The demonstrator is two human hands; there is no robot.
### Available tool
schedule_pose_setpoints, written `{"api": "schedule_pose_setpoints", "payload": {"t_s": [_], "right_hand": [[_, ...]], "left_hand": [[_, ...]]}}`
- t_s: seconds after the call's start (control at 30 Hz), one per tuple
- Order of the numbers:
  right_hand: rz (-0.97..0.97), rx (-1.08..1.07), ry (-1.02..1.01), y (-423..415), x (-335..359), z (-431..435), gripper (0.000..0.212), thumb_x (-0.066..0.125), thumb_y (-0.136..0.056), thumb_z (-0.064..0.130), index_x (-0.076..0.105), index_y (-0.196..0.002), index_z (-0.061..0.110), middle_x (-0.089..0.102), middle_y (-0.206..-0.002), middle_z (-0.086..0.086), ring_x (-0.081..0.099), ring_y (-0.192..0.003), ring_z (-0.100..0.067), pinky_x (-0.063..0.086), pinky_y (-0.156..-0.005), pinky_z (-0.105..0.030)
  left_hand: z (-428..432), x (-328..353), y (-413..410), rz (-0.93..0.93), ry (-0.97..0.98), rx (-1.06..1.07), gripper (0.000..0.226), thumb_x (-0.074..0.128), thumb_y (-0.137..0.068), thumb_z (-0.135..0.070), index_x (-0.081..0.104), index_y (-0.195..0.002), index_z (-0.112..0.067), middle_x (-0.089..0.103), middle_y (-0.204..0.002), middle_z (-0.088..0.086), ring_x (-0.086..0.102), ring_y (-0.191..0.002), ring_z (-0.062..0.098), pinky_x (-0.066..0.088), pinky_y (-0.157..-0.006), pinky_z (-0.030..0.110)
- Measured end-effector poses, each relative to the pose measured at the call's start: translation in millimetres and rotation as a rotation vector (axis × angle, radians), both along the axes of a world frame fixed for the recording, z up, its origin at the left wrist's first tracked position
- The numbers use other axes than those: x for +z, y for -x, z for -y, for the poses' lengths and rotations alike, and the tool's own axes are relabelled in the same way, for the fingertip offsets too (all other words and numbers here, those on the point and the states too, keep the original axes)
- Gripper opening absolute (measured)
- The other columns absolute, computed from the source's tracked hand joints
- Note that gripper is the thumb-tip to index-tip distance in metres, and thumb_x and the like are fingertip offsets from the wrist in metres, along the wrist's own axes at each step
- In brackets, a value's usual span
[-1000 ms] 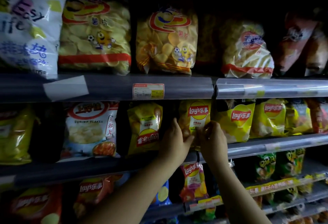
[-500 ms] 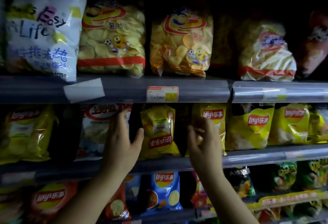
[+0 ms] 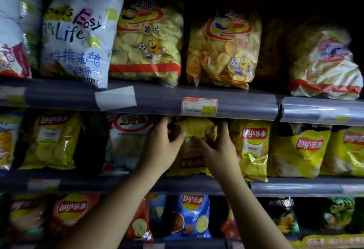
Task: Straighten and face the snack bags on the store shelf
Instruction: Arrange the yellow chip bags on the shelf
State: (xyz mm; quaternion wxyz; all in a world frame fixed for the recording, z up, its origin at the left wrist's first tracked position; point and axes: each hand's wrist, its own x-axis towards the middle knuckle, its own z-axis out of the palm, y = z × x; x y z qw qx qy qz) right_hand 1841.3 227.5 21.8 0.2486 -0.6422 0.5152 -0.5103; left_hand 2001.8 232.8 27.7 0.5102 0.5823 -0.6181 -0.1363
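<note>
Head view: dim, somewhat blurred.
Yellow bag [image 3: 194, 130]: middle shelf [image 3: 295, 186], just below price tag [image 3: 199, 106].
Left hand [image 3: 160, 146]: clamped on bag's top-left.
Right hand [image 3: 218, 148]: apparently gripping bag's top-right.

**Single head cam facing shelving close up**

One wide-angle view only, nothing shared with another. It is looking straight ahead and slightly up at three tiers of store shelf [image 3: 177, 103], sitting near enough that bags are filling the frame. Both forearms are entering from the bottom edge, reaching far toward the middle tier. Edges are bowing and corners are falling dark.
</note>
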Motion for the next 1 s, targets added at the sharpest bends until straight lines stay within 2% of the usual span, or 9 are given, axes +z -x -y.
{"api": "schedule_pose_setpoints", "payload": {"t_s": [0.07,0.17,0.33,0.53,0.67,0.77,0.83,0.9,1.0], "right_hand": [[0.04,0.044,0.034,5,4,-14,0.047,0.077,-0.087,0.035,0.049,-0.125,0.031,0.073,-0.093,0.011,0.074,-0.082,0.001,0.061,-0.065,-0.019],[0.16,0.137,-0.011,8,14,-29,0.036,0.078,-0.083,0.042,0.057,-0.111,0.034,0.077,-0.095,0.004,0.078,-0.084,-0.008,0.066,-0.067,-0.032],[0.298,0.291,-0.131,12,21,-51,0.045,0.065,-0.081,0.051,0.064,-0.115,0.022,0.08,-0.096,-0.01,0.08,-0.082,-0.022,0.063,-0.066,-0.035],[0.317,0.284,-0.099,12,12,-75,0.038,0.06,-0.085,0.046,0.068,-0.11,0.019,0.08,-0.088,-0.003,0.078,-0.079,-0.02,0.06,-0.065,-0.03],[0.322,0.211,-0.071,1,13,-89,0.036,0.06,-0.085,0.046,0.068,-0.11,0.022,0.08,-0.089,-0.002,0.078,-0.08,-0.02,0.06,-0.066,-0.031],[0.312,0.157,-0.086,-9,10,-99,0.034,0.058,-0.087,0.044,0.065,-0.112,0.023,0.079,-0.085,0.003,0.077,-0.077,-0.016,0.06,-0.064,-0.029],[0.309,0.125,-0.122,-15,3,-110,0.039,0.061,-0.083,0.049,0.061,-0.117,0.029,0.078,-0.093,0.002,0.078,-0.083,-0.015,0.061,-0.066,-0.029],[0.302,0.099,-0.167,-18,-7,-122,0.049,0.066,-0.076,0.054,0.055,-0.122,0.04,0.077,-0.108,-0.003,0.078,-0.095,-0.017,0.064,-0.072,-0.036],[0.414,-0.02,-0.233,-14,-47,-152,0.048,0.07,-0.08,0.04,0.053,-0.124,0.033,0.076,-0.117,-0.009,0.077,-0.104,-0.022,0.063,-0.073,-0.037]], "left_hand": [[-8,2,-9,-0.085,0.021,-0.065,0.05,0.069,-0.087,-0.041,0.053,-0.133,-0.029,0.062,-0.134,-0.006,0.059,-0.122,0.012,0.051,-0.099,0.034],[-22,9,-14,-0.285,-0.072,-0.298,0.05,0.072,-0.082,-0.048,0.055,-0.129,-0.045,0.062,-0.135,-0.011,0.059,-0.125,0.012,0.051,-0.103,0.042],[-43,18,-27,-0.52,-0.174,-0.408,0.028,0.072,-0.078,-0.037,0.071,-0.105,-0.032,0.078,-0.106,0.002,0.074,-0.098,0.025,0.059,-0.076,0.036],[-55,14,-41,-0.599,-0.282,-0.528,0.029,0.069,-0.083,-0.033,0.074,-0.104,-0.014,0.078,-0.103,0.015,0.074,-0.091,0.032,0.057,-0.078,0.041],[-54,19,-49,-0.602,-0.306,-0.599,0.024,0.068,-0.079,-0.039,0.077,-0.094,-0.022,0.079,-0.097,0.01,0.075,-0.087,0.028,0.057,-0.076,0.042],[-52,19,-56,-0.589,-0.305,-0.664,0.018,0.067,-0.079,-0.04,0.077,-0.088,-0.028,0.08,-0.093,0.004,0.076,-0.084,0.022,0.059,-0.066,0.035],[-51,13,-56,-0.546,-0.293,-0.71,0.02,0.07,-0.079,-0.039,0.076,-0.092,-0.025,0.079,-0.094,0.002,0.075,-0.088,0.021,0.059,-0.068,0.033],[-54,4,-52,-0.535,-0.277,-0.74,0.022,0.075,-0.081,-0.034,0.075,-0.098,-0.021,0.078,-0.1,0.004,0.074,-0.096,0.022,0.06,-0.08,0.038],[-62,-35,-32,-0.548,-0.384,-0.856,0.015,0.072,-0.087,-0.015,0.073,-0.101,-0.01,0.079,-0.098,0.009,0.075,-0.092,0.02,0.062,-0.079,0.031]]}}
